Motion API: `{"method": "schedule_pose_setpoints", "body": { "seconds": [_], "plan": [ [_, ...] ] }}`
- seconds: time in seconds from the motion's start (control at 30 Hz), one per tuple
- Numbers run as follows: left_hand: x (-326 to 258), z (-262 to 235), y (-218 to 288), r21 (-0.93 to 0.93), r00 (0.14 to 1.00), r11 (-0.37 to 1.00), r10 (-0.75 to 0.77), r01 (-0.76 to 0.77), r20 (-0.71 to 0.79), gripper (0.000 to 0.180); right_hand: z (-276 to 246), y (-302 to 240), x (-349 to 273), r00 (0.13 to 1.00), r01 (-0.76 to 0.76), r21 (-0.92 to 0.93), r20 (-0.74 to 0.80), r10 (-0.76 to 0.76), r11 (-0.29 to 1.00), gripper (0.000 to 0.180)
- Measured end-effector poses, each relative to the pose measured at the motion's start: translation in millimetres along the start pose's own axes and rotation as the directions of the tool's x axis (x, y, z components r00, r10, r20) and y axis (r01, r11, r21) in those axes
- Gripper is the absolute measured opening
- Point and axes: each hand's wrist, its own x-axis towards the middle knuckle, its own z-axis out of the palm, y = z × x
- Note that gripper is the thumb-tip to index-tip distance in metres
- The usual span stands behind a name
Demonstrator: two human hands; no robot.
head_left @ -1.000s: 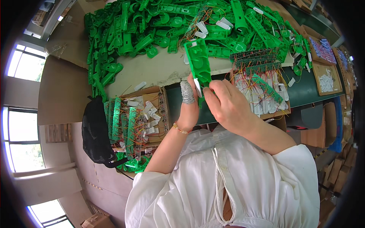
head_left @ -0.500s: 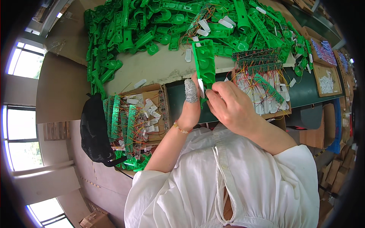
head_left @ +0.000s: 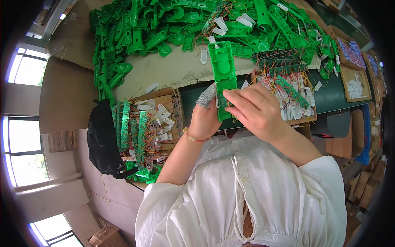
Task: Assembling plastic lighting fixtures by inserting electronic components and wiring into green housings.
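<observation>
My left hand point(head_left: 205, 121) is closed round a long green plastic casing half point(head_left: 224, 68), held upright with its ribbed hollow inside showing. Grey wrapping covers the thumb, which lies along the casing's left edge. At the casing's lower end a small circuit board point(head_left: 222, 101) shows in the hollow, partly hidden by fingers. My right hand point(head_left: 257, 108) is closed there, with thumb and forefinger pinched at the board's right side. A white plastic piece point(head_left: 212, 40) lies just behind the casing's top end.
A heap of green casings point(head_left: 164, 24) covers the table's far side. Boxes of wired circuit boards and white pieces stand at left point(head_left: 175, 96) and right point(head_left: 294, 111). A black mesh bag point(head_left: 103, 144) hangs by the left box. Farther right lies a tray of small white parts point(head_left: 354, 88).
The casing has turned so its hollow faces me more squarely, and the board in it now shows. The white piece beside my left thumb is out of sight. My right hand has shifted slightly.
</observation>
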Motion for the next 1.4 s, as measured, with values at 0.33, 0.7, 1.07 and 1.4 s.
{"method": "schedule_pose_setpoints", "body": {
  "seconds": [0.33, 0.7, 1.07, 1.4],
  "plan": [
    [0, 7, -4, -0.222, 0.998, 0.974, -0.063, 0.055, -0.029, 0.039, -6, 9, 0, 0.998, 0.044, -0.068, -0.039, -0.047, 0.997, 0.044],
    [-3, 9, -27, -0.370, 0.982, 0.928, -0.106, 0.042, -0.154, 0.029, -9, 6, -2, 0.995, 0.095, -0.114, -0.003, -0.095, 0.989, 0.025],
    [-8, 17, -26, 0.382, 0.938, 0.891, 0.317, -0.245, -0.137, 0.037, -4, 2, -11, 0.982, 0.182, -0.161, -0.012, -0.187, 0.970, 0.024],
    [-5, 19, -17, 0.464, 0.963, 0.854, 0.270, -0.236, -0.007, 0.044, -8, 12, -23, 0.680, -0.610, 0.787, 0.460, 0.571, 0.092, 0.039]
  ]
}}
